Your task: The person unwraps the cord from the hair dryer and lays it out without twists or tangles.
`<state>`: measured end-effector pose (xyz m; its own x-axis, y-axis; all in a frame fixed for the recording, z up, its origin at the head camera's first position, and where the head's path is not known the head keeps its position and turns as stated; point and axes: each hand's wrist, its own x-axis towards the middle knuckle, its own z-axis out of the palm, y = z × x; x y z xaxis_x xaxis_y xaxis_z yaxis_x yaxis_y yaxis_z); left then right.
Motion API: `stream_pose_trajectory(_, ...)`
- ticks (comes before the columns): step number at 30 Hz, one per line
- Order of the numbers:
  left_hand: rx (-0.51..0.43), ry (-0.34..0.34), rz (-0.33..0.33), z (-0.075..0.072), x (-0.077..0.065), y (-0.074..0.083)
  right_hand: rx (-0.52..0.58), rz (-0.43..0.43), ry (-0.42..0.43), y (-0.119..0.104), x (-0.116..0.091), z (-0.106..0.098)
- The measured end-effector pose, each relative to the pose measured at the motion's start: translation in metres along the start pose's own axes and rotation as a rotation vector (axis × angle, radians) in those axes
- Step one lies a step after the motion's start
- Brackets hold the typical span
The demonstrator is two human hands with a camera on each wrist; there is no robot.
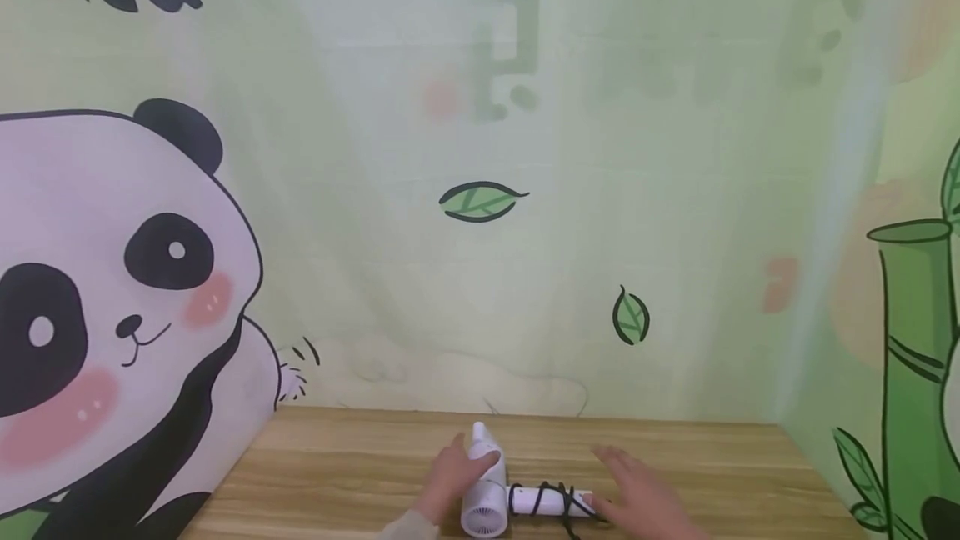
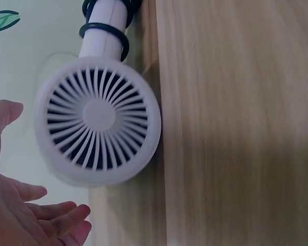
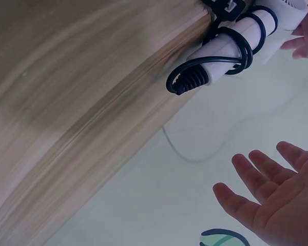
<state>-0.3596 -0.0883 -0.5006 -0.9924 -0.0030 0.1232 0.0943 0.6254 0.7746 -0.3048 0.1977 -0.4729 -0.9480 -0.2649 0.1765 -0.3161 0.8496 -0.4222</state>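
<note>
A white hair dryer (image 1: pixel 485 482) lies on the wooden table, its round vented end facing the near side and its nozzle pointing away. Black cord (image 1: pixel 558 497) winds around the handle (image 3: pixel 231 51), which extends to the right. My left hand (image 1: pixel 452 475) is beside the barrel, its thumb overlapping it in the head view. In the left wrist view, relaxed, spread fingers (image 2: pixel 56 218) show a gap from the vented end (image 2: pixel 99 115). By the handle's tip is my right hand (image 1: pixel 643 492), fingers extended and holding nothing. A black plug (image 3: pixel 227 7) shows beside the handle in the right wrist view.
The wooden table (image 1: pixel 337 457) runs back to a pale green curtain (image 1: pixel 375 273) printed with leaves. A printed panda (image 1: pixel 112 190) covers the left side, and printed bamboo (image 1: pixel 917 340) stands at the right.
</note>
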Motion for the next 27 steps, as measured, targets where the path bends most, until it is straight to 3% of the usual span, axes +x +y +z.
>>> stream_pose_trajectory(7,-0.001,0.045,-0.046,0.019,0.008,-0.003,-0.011,-0.044,-0.041,0.002,-0.001,0.001)
stream_pose_trajectory(14,0.01,0.079,-0.099,0.023,0.008,0.003,0.012,-0.013,-0.078,0.005,-0.001,0.0)
stream_pose_trajectory(22,0.063,0.087,-0.162,0.03,0.01,0.004,0.017,-0.07,-0.066,0.007,-0.005,-0.001)
stream_pose_trajectory(27,0.023,0.09,-0.177,0.035,0.011,0.005,0.021,-0.078,-0.074,0.011,-0.007,0.001)
